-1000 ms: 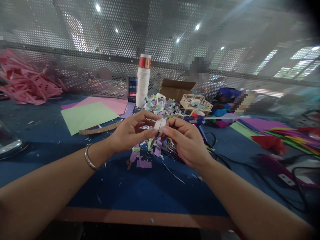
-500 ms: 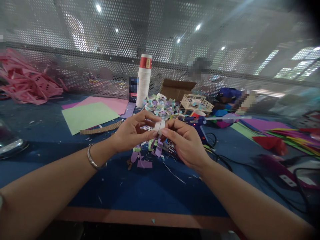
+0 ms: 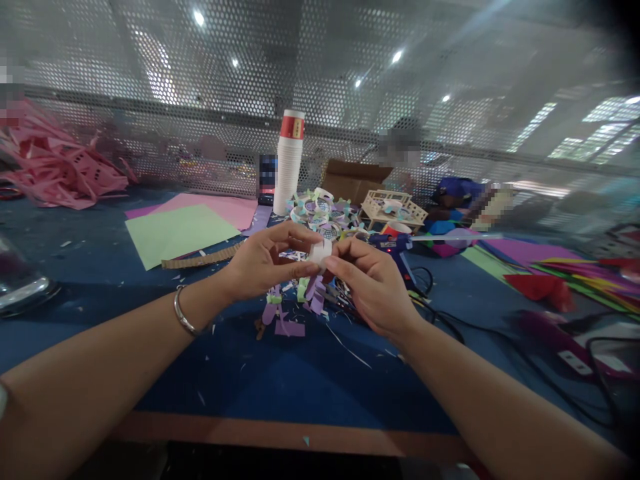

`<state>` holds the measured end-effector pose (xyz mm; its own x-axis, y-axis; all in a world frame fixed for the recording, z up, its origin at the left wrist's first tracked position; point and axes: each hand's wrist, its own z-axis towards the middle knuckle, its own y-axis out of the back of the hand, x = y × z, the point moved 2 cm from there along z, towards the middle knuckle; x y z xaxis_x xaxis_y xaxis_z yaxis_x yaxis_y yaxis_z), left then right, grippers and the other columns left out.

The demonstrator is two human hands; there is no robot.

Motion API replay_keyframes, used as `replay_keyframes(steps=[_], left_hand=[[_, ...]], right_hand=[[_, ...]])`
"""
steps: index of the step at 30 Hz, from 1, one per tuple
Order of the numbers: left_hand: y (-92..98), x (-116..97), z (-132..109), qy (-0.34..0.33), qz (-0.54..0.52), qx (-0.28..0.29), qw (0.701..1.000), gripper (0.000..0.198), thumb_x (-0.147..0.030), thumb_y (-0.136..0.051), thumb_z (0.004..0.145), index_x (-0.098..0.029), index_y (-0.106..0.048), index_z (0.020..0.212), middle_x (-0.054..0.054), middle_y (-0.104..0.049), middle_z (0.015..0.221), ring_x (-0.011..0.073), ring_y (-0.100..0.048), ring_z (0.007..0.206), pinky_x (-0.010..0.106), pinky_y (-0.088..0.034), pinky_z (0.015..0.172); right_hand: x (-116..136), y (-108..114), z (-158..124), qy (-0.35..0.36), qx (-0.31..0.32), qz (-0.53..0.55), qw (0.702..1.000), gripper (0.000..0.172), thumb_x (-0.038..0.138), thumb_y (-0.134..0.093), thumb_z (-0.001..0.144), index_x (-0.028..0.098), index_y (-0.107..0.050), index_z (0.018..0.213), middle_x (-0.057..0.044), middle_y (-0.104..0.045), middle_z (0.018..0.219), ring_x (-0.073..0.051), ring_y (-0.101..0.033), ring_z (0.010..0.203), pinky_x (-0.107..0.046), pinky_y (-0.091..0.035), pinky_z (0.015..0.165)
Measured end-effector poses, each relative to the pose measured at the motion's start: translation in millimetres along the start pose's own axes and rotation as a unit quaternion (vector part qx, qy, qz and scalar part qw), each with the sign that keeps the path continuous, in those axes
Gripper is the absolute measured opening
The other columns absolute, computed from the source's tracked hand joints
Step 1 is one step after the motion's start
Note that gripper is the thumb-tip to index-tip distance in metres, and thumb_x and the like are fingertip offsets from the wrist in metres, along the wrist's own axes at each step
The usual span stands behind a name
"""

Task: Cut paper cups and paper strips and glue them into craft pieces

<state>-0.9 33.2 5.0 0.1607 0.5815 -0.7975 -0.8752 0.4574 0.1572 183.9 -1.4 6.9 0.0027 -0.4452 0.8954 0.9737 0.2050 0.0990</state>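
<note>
Between my two hands is a small white curled paper strip, bent into a ring shape. My left hand pinches its left side between thumb and fingers. On the other side, the thumb and forefinger of my right hand grip its right edge. Beyond the hands lies a pile of small paper rings in white, light blue and green. A blue hot glue gun with a clear glue stick stands just past my right hand. Purple paper scraps lie on the table below.
A tall stack of paper cups stands behind the pile, near a wooden tray and a cardboard box. Green paper lies left, with pink shredded material farther off. Black cables and coloured sheets are at right.
The white paper strip has turned slightly in my fingers; a dark line seen on it earlier no longer shows. Both hands stay in nearly the same place.
</note>
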Motion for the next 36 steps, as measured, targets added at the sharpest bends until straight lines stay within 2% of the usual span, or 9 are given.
replay_keyframes(steps=[6,9,13,20,26,31,36], left_hand=[[0.7,-4.2,-2.2,-0.014,0.022,-0.01,1.0,0.031,-0.018,-0.081,0.077,-0.021,-0.074,0.107,0.01,-0.065,0.124,0.024,-0.062,0.121,0.032,-0.062,0.09],[1.0,-8.1,-1.8,-0.012,0.017,-0.011,1.0,0.031,-0.019,-0.081,0.077,-0.024,-0.077,0.108,0.009,-0.068,0.123,0.0237,-0.063,0.119,0.036,-0.06,0.093],[1.4,-10.4,0.0,0.014,0.006,-0.019,1.0,0.024,-0.026,-0.074,0.086,-0.027,-0.078,0.109,0.008,-0.072,0.117,0.0221,-0.063,0.116,0.039,-0.054,0.101],[1.4,-0.4,0.3,0.09,-0.067,-0.037,0.993,0.03,-0.028,-0.08,0.081,-0.029,-0.078,0.111,0.005,-0.073,0.11,0.0166,-0.066,0.098,0.032,-0.054,0.088],[1.2,2.2,0.1,0.119,-0.075,-0.037,0.989,0.034,-0.031,-0.082,0.077,-0.024,-0.077,0.111,0.007,-0.073,0.109,0.0172,-0.067,0.093,0.034,-0.055,0.086],[-3.2,6.0,-2.0,0.136,-0.11,-0.033,0.984,0.033,-0.03,-0.078,0.08,-0.021,-0.074,0.112,0.005,-0.073,0.093,0.0143,-0.066,0.082,0.03,-0.054,0.078],[-6.2,4.8,-2.8,0.139,-0.113,-0.043,0.983,0.032,-0.029,-0.078,0.079,-0.02,-0.073,0.11,0.004,-0.072,0.092,0.0151,-0.065,0.083,0.03,-0.053,0.077]], right_hand=[[6.9,0.0,1.8,0.037,0.019,-0.103,0.994,0.016,0.029,-0.066,0.09,0.018,-0.061,0.08,0.002,-0.053,0.072,-0.01,-0.046,0.063,-0.027,-0.037,0.057],[11.9,-1.8,1.7,0.048,0.032,-0.113,0.992,0.015,0.028,-0.064,0.092,0.018,-0.06,0.081,0.002,-0.053,0.071,-0.01,-0.047,0.062,-0.027,-0.038,0.058],[17.8,-3.4,0.5,0.071,0.034,-0.113,0.991,0.016,0.027,-0.064,0.092,0.018,-0.059,0.079,0.002,-0.052,0.072,-0.01,-0.047,0.064,-0.026,-0.038,0.058],[14.1,-1.9,1.8,0.088,0.04,-0.131,0.987,0.013,0.023,-0.062,0.092,0.018,-0.059,0.081,0.002,-0.053,0.074,-0.01,-0.047,0.066,-0.026,-0.037,0.058],[8.9,-1.4,1.3,0.087,0.048,-0.14,0.985,0.013,0.022,-0.061,0.093,0.017,-0.059,0.081,0.002,-0.052,0.074,-0.01,-0.046,0.067,-0.026,-0.037,0.06],[6.9,-3.1,0.7,0.072,0.055,-0.13,0.987,0.013,0.025,-0.061,0.093,0.018,-0.058,0.083,0.002,-0.052,0.074,-0.01,-0.046,0.066,-0.026,-0.036,0.059],[7.7,-4.1,-0.6,0.068,0.049,-0.128,0.988,0.013,0.024,-0.061,0.094,0.018,-0.058,0.083,0.003,-0.05,0.073,-0.01,-0.044,0.065,-0.027,-0.034,0.057]])
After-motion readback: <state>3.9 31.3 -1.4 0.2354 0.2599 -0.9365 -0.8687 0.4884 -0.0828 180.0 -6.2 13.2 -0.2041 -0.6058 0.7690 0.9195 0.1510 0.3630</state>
